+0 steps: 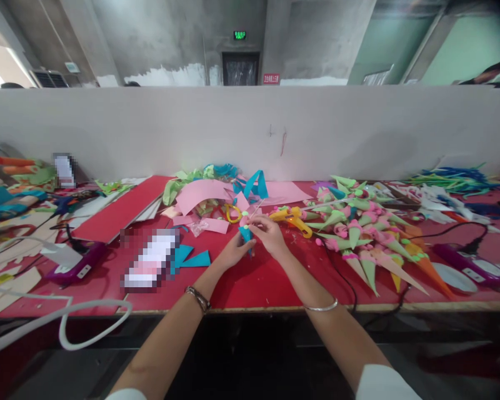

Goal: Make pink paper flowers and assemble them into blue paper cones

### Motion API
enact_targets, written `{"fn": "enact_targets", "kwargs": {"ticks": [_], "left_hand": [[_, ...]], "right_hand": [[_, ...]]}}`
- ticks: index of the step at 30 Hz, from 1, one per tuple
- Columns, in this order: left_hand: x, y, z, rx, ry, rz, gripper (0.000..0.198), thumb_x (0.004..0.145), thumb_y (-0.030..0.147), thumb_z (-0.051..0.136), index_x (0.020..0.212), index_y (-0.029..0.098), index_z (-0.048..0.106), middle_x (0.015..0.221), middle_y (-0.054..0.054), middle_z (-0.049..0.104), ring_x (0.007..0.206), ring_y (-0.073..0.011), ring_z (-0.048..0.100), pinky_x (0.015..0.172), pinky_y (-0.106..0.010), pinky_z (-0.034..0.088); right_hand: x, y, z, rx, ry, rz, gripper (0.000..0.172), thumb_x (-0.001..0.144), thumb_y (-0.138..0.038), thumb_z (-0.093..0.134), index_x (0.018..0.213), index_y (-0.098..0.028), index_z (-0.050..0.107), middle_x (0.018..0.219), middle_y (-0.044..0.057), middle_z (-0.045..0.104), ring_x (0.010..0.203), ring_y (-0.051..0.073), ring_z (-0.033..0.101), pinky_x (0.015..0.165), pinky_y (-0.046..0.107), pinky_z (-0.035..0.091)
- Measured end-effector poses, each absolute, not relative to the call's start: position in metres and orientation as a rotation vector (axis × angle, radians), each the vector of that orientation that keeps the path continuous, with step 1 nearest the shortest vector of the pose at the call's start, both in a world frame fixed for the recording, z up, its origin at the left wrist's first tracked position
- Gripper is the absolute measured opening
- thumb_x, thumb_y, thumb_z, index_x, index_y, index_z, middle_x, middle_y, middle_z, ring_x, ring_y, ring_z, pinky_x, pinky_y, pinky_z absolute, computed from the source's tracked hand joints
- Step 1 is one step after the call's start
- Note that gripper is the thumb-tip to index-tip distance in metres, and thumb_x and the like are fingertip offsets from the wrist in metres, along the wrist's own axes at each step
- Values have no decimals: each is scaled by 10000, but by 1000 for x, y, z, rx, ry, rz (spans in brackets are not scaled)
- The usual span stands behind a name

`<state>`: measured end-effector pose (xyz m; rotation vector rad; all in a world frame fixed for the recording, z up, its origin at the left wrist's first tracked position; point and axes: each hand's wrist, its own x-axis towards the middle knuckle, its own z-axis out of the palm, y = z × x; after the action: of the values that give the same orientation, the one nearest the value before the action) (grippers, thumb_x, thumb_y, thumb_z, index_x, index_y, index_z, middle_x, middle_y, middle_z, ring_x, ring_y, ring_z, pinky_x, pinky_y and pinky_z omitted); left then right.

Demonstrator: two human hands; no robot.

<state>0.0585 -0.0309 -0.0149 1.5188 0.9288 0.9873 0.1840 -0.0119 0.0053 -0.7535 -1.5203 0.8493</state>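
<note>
My left hand [234, 251] is closed around a small blue paper cone [245, 233], its narrow end pointing down. Pale green and pink bits show at the cone's wide top. Beside that top, my right hand [270, 235] has thumb and fingers pinched together; what is between them is too small to make out. A yellow glue gun [295, 220] lies just beyond my right hand. Yellow-handled scissors [233, 213] rest behind my left hand, near pink paper sheets [202, 194]. Flat blue paper pieces [196, 260] lie to the left.
A large pile of coloured paper cones [354, 222] covers the right side. A blurred phone [152, 260] lies at left. Purple power strips [81, 264] with cables sit at both sides. A red board [125, 205] lies behind the phone. A pale partition [170, 128] stands along the back.
</note>
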Motion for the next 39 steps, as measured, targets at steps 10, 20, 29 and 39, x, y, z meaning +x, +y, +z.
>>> {"fn": "enact_targets", "kwargs": {"ticks": [10,20,29,39], "left_hand": [[57,-28,-13,1437,912,979,424,674,393,593,978,132,454,610,44,533,539,-80,481,499,-198,343],[56,-28,-18,1332,989,1022,317,675,373,599,862,128,528,638,25,546,557,-80,472,507,-200,325],[57,-25,-12,1176,975,1024,225,607,281,667,730,126,559,533,29,542,459,-66,430,450,-198,274],[60,-13,10,762,713,1262,182,735,323,521,673,153,520,601,20,518,546,-74,496,550,-191,398]], "right_hand": [[185,-7,0,-781,-1565,756,94,686,-279,575,703,-198,622,793,18,528,760,144,520,700,268,449],[180,-14,5,-732,-1627,749,114,724,-285,530,725,-202,608,797,20,511,774,148,524,686,262,451],[177,-12,-2,-786,-1531,710,154,774,-314,468,849,-201,541,850,29,545,800,151,531,685,267,444],[173,-21,0,-801,-1922,374,142,735,-192,508,873,-203,541,845,34,502,777,160,509,697,287,438]]}}
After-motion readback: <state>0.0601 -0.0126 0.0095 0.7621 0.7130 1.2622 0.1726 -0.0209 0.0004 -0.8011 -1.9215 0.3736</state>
